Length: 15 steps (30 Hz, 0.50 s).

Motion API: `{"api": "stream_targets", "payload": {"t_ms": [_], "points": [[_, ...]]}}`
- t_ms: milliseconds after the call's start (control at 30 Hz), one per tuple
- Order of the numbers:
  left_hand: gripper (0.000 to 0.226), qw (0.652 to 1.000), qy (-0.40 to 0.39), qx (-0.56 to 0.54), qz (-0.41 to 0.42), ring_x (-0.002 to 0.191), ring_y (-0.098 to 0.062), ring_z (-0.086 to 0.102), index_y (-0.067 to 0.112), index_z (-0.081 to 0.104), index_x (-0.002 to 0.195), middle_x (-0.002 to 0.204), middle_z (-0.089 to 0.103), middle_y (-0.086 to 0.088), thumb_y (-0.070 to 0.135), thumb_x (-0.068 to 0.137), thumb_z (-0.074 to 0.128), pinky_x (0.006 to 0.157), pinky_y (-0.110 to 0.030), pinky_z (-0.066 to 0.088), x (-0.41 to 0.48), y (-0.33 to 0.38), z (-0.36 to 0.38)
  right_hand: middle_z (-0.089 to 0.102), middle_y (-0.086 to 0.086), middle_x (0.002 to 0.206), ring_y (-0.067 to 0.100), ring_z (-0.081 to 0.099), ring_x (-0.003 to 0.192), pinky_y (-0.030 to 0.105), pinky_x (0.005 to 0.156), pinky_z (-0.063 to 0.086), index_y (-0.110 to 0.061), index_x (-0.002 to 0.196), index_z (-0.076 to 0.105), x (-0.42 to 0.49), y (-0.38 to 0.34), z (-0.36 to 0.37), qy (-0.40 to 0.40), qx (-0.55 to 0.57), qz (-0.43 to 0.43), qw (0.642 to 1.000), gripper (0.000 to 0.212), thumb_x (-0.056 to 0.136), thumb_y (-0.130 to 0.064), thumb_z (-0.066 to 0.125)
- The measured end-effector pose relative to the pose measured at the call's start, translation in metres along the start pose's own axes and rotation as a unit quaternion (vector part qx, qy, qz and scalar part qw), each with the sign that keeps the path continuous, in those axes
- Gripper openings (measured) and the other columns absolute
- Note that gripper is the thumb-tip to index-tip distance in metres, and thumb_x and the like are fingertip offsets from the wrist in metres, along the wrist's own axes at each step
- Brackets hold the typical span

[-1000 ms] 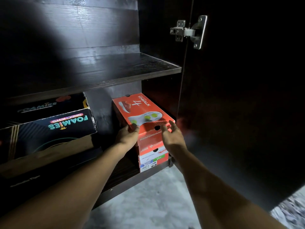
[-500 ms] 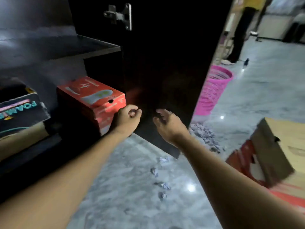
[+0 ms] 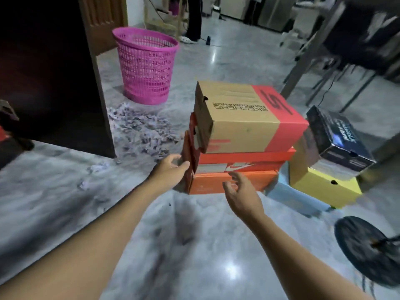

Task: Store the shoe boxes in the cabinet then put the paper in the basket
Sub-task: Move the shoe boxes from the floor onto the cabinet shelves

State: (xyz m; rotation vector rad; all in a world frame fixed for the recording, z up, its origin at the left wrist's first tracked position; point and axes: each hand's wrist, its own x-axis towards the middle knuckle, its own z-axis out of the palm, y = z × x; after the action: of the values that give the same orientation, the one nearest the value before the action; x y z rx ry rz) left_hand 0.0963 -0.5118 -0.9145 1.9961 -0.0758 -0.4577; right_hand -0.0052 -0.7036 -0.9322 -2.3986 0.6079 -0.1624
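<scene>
A stack of shoe boxes stands on the floor ahead: a tan and red Skechers box (image 3: 244,118) on top, a red Nike box (image 3: 240,163) under it, an orange box (image 3: 229,182) at the bottom. My left hand (image 3: 171,172) reaches the stack's left end, fingers loosely curled, holding nothing. My right hand (image 3: 242,193) hovers in front of the orange box, fingers relaxed and empty. Shredded paper (image 3: 140,128) lies in a heap by the pink basket (image 3: 147,66). The open dark cabinet door (image 3: 54,72) is at the left.
A dark box (image 3: 339,139) sits on a yellow box (image 3: 324,185) to the right of the stack. A black round fan base (image 3: 368,250) lies at the lower right. Table legs (image 3: 303,61) and a standing person's legs (image 3: 192,20) are further back.
Both hands let go of the red box left in the cabinet. My view swung right from the cabinet to the floor stack, and both hands now reach toward it.
</scene>
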Motion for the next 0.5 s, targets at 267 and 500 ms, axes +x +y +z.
{"api": "stream_targets", "payload": {"t_ms": [267,500], "points": [[0.08,0.996,0.066,-0.04,-0.037,0.129,-0.026,0.046,0.024,0.033,0.144,0.143,0.047,-0.002,0.055,0.078,0.066,0.107,-0.041,0.041,0.035,-0.013,0.112,0.067,0.01,0.113,0.029,0.064,0.105,0.04,0.092,0.051,-0.012,0.12,0.058,0.075,0.127,-0.035,0.085,0.118,0.084,0.986,0.048,0.079,-0.037,0.055],[0.084,0.99,0.113,-0.053,-0.063,0.133,-0.027,0.042,0.024,0.022,0.147,0.146,0.042,-0.005,0.049,0.082,0.069,0.11,-0.04,0.036,0.057,-0.026,0.141,0.051,0.022,0.13,0.039,0.053,0.121,0.055,0.1,0.046,-0.007,0.126,0.047,0.136,0.178,-0.029,0.097,0.163,0.136,0.972,0.075,0.066,-0.052,0.056]]}}
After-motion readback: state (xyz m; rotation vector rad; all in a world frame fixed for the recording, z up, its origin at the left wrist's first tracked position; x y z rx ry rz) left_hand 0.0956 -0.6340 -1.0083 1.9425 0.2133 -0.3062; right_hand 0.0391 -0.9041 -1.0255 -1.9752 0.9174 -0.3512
